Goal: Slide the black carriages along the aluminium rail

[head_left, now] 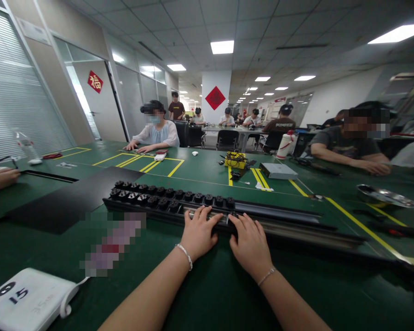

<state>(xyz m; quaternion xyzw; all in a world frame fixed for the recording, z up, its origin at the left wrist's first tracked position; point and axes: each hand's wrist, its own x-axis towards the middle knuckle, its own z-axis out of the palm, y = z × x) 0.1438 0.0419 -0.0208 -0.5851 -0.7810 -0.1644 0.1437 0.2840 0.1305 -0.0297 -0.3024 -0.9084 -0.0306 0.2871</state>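
A long black rail lies across the green table in front of me, with several small black caps set in rows along its left part. My left hand rests on the rail's near edge, its fingers spread over the track. Just to its right, my right hand has its fingers curled at the track, pinching a small black piece I cannot make out clearly. Both wrists wear thin bracelets.
A black mat lies to the left and a white device at the near left corner. A metal bowl, a yellow box and a grey box lie further off. Other people sit around the tables; another person's hand rests at the left.
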